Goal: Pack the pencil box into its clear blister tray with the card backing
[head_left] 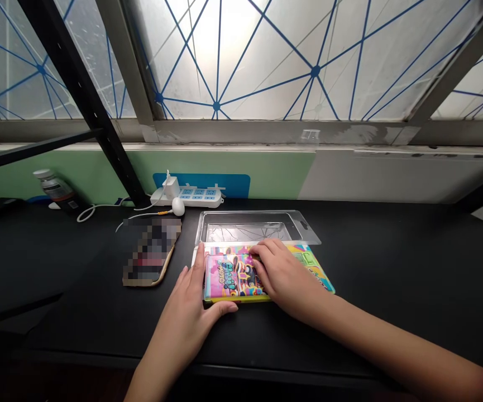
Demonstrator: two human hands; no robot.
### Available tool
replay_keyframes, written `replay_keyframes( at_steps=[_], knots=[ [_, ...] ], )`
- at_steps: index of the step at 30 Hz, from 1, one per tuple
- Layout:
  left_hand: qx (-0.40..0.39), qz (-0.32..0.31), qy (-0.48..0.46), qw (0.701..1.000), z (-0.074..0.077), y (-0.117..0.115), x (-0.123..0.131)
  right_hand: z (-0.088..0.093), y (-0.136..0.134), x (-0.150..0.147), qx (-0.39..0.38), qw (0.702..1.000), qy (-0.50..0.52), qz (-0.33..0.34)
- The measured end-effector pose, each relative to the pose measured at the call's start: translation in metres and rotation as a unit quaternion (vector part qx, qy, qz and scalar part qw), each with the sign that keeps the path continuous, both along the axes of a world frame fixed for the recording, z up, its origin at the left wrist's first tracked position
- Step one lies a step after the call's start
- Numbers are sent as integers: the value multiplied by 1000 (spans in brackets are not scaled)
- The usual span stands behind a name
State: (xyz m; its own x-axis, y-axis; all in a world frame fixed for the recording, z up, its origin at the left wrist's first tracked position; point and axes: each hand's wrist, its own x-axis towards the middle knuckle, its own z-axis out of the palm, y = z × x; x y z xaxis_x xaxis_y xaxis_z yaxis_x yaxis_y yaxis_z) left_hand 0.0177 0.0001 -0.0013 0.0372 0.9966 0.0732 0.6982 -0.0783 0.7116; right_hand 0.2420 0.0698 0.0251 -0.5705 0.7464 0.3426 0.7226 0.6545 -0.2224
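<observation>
A flat, brightly coloured pack (pixel 224 277) with a cartoon print lies on the black desk, over a larger colourful card (pixel 314 268). Behind it lies a clear plastic blister cover (pixel 302 224) with a hang slot at its right end. My left hand (pixel 193 296) rests at the pack's left front corner, fingers stretched along the left edge and thumb out along the front edge. Across the pack's right half lies my right hand (pixel 285 273), its fingers bent and closed against the printed face. What is under its fingertips is hidden.
Left of the pack lies a phone (pixel 153 251), its screen blurred out. A white power strip (pixel 201 196) with a plugged-in charger (pixel 171 186) and cable stands by the wall. A bottle (pixel 59 190) stands at back left, near a black metal post (pixel 86 100).
</observation>
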Motion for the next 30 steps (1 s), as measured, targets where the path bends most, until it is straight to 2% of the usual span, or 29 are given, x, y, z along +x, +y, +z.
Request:
replay_keyframes(
  at_steps=[8, 19, 26, 30],
  knots=[
    [-23, -2, 31, 999, 6, 4, -1, -6, -1, -2, 23, 999, 20, -16],
    [-9, -16, 1, 1000, 9, 1, -2, -7, -4, 0, 45, 999, 23, -6],
    [3, -7, 34, 999, 8, 2, 0, -8, 3, -3, 92, 995, 43, 4],
    [14, -21, 22, 999, 11, 0, -3, -7, 4, -1, 123, 991, 51, 19]
  ],
)
